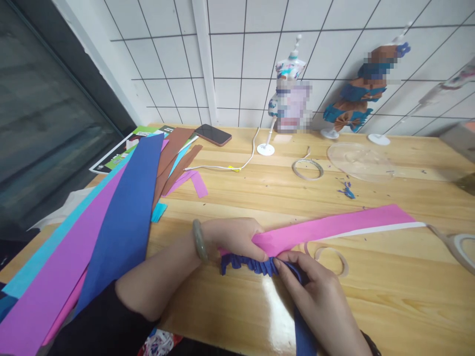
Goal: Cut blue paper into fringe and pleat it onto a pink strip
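A pink crepe-paper-like strip (341,221) lies slantwise across the wooden table, with white tape (382,228) along its near edge. My left hand (237,237) is closed over the strip's left part, its thumb pressing down at the edge. Below that thumb, a dark blue strip gathered into small pleats (248,264) runs along the pink strip's edge. My right hand (319,287) pinches this blue strip between thumb and index finger, just right of the pleats. Its ungathered tail (304,333) hangs down under my right hand toward the table's front edge.
Long blue (126,212), purple (74,247) and brown (174,153) strips pile at left, near a phone (214,134). Tape rings (345,262) lie at right. Small mannequins (289,74) on stands, some dressed in paper (352,106), line the tiled wall. Blue scraps (348,192) are scattered.
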A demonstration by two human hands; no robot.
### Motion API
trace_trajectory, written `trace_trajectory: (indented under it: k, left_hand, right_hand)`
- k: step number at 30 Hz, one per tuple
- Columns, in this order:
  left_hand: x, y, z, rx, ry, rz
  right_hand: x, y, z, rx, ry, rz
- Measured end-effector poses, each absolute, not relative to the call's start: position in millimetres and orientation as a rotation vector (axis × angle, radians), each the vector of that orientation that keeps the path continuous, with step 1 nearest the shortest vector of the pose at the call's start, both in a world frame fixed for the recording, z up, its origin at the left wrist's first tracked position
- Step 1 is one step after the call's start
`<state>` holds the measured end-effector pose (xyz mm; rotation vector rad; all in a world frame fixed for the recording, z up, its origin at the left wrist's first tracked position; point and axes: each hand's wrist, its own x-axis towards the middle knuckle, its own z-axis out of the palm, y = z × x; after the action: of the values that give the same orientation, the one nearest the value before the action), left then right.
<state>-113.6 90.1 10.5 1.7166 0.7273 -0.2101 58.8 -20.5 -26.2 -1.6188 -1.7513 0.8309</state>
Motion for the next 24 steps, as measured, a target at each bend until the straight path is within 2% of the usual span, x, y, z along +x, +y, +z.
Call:
trace_trajectory:
  k: [12,24]
  left_hand:
    - [-114.5,88.6,7.3,1.549,0.729,-0.179]
    - [-110.3,83.3,8.3,1.652,0.802,-0.131]
  right_hand:
    - [57.2,-21.8,-29.4,-1.615,-1.681,0.890]
    - [56.9,-24.5,-28.8,-1.589,-1.653,0.955]
